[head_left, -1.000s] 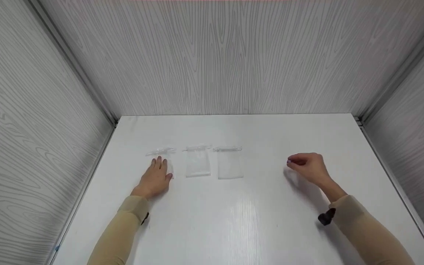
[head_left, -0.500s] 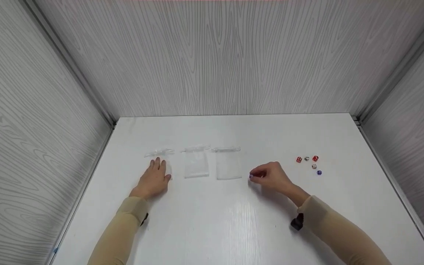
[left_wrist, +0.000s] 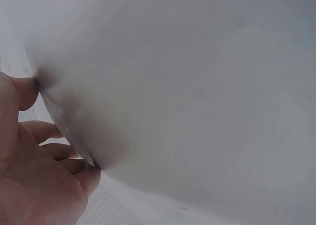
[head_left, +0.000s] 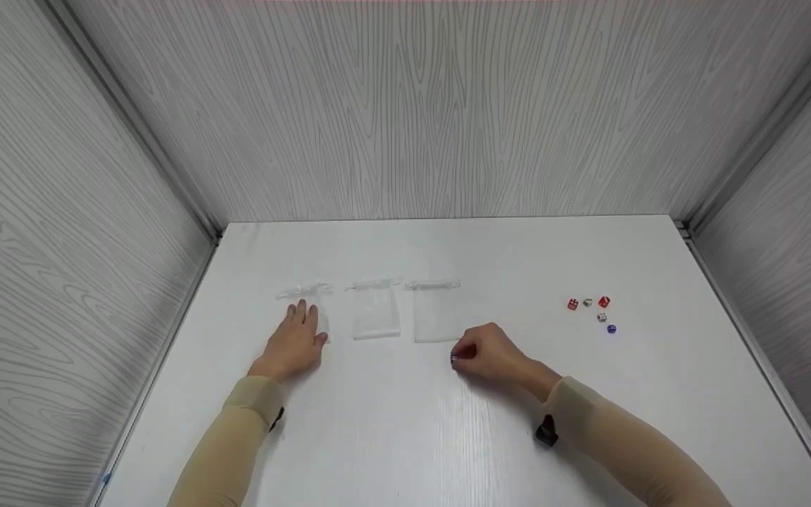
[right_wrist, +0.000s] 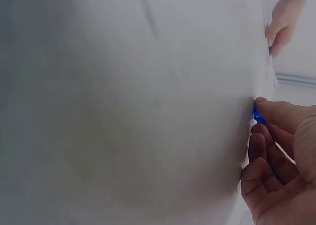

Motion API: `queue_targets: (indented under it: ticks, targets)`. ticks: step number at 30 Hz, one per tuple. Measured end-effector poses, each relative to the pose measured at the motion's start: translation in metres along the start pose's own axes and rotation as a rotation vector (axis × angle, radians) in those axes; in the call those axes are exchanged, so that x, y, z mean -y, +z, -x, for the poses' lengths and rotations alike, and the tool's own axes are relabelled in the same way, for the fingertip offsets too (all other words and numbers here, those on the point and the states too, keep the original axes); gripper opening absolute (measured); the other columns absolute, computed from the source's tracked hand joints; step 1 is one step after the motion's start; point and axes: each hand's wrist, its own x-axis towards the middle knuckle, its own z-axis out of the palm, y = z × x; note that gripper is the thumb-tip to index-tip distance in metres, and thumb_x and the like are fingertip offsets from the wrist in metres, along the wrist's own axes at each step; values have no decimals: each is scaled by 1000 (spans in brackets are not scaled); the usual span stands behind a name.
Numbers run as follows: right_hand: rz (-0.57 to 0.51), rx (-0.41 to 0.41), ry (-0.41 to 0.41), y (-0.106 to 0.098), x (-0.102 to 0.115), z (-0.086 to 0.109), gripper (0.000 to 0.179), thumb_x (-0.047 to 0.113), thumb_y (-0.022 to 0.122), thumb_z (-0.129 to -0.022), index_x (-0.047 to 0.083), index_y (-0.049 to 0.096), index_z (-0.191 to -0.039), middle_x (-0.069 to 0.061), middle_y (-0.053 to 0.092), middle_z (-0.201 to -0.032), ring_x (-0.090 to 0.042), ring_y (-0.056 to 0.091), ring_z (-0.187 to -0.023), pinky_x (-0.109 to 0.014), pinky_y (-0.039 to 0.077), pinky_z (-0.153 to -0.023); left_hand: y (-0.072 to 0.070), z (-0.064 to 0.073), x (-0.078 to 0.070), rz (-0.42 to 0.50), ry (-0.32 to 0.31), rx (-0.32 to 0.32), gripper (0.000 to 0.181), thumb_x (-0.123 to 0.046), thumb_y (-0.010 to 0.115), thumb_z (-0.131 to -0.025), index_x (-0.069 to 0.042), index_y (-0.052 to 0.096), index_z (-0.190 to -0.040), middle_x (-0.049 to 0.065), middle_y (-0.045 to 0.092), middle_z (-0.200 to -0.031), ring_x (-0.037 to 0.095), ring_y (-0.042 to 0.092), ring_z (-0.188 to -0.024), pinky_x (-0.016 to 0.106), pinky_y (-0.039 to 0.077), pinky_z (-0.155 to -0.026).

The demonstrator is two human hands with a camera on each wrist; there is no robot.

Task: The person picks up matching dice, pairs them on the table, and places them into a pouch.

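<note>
My left hand [head_left: 291, 345] rests flat, fingers extended, on the leftmost clear drawstring-style bag [head_left: 305, 290] and covers most of it. Just in front of the rightmost clear bag [head_left: 436, 317], my right hand [head_left: 488, 355] pinches a small blue die [right_wrist: 258, 117] between thumb and fingertips, down at the table surface. In the head view the fingers hide most of that die. Between the two lies the middle clear bag [head_left: 376, 313], flat and untouched. All three bags form a row with their gathered tops pointing away from me.
A loose cluster lies to the right: a red die [head_left: 572, 304], another red die [head_left: 604, 301], a small silvery die [head_left: 587, 303], a white die [head_left: 602, 317] and a blue die [head_left: 612, 329]. Wood-grain panels [head_left: 419, 113] enclose the white table [head_left: 377, 436].
My right hand has moved left and toward me with the blue die, from beside the cluster to below the rightmost bag, uncovering the dice. My left hand has stayed in place.
</note>
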Motion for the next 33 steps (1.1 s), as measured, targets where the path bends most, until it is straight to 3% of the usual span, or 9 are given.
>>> queue_targets:
  ticks: [6,11,14,17,21,24,33]
  targets:
    - [50,-10,-19,2,2,-1,10,10,87,-94,8,90,-103,-4,83,-92,-4,66,-83,-21,56,-77,-1,1,-1,-8,0,-12,71,-28,45,-120,17,23,-170,43,14,-181,62,14,-170,67,19,-143]
    - [8,-2,11,-1,0,3,26,12,89,-93,6,86,-119,-4,81,-94,-7,66,-84,-22,57,-78,-2,2,-3,-19,-3,-13,70,-28,44,-120,17,23,-171,42,14,-181,61,15,-171,66,19,-143]
    - [-11,-22,35,-9,-3,11,38,15,89,-94,6,83,-130,-5,83,-104,-14,71,-92,-26,60,-83,-2,3,-6,-15,6,-5,70,-28,44,-120,17,23,-171,42,14,-181,61,15,-171,66,19,-143]
    - [8,-68,33,-22,-9,21,46,23,89,-95,6,79,-137,-9,84,-121,-26,76,-107,-39,65,-94,-2,4,-7,-11,8,-5,70,-27,44,-120,17,23,-171,43,14,-181,62,15,-171,66,20,-143]
    - [43,-140,47,-45,-20,33,59,35,90,-95,6,74,-144,-14,78,-144,-39,73,-131,-59,63,-109,-3,3,-5,-18,14,-19,70,-27,45,-120,18,25,-169,45,16,-179,63,17,-169,67,21,-142]
    - [64,-195,84,-62,-31,43,65,39,91,-94,7,72,-147,-14,74,-153,-41,68,-142,-65,59,-115,-1,2,-4,-19,26,-29,69,-26,45,-119,19,26,-168,46,17,-178,65,18,-168,68,23,-141]
    - [89,-380,115,-112,-73,81,63,26,96,-90,4,73,-145,-20,77,-143,-45,72,-132,-70,56,-114,1,3,-4,-8,16,-35,69,-26,46,-119,19,26,-168,45,17,-179,64,18,-169,67,21,-142]
